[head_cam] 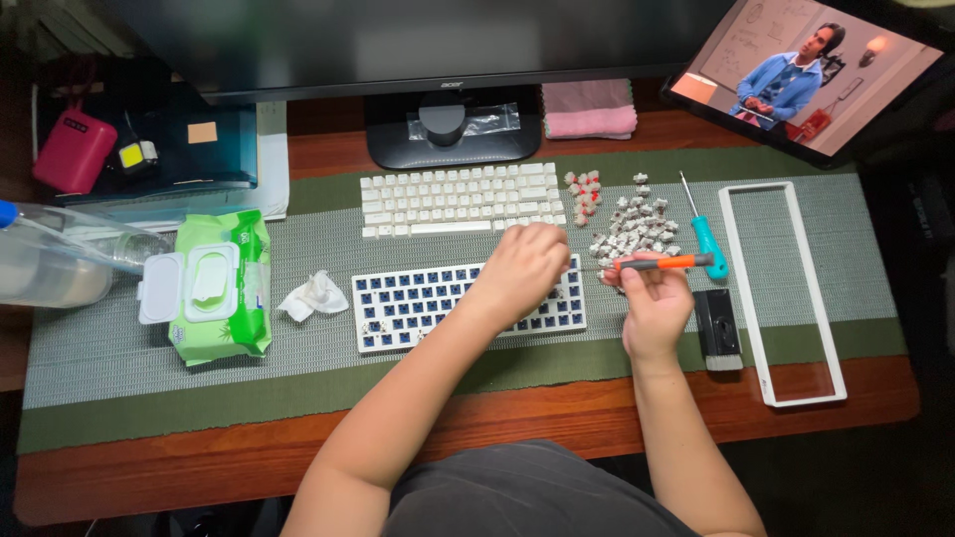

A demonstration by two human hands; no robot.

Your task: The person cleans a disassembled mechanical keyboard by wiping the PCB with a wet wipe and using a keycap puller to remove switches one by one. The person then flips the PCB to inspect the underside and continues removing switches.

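Head view: orange tool point(665, 263) gripped in right hand point(652, 308) (left hand point(522, 270) fisted over keyboard point(418, 304)).

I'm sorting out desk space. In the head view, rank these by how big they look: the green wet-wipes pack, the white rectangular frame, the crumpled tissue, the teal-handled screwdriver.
1. white rectangular frame
2. green wet-wipes pack
3. Unsure: crumpled tissue and teal-handled screwdriver look alike in extent.
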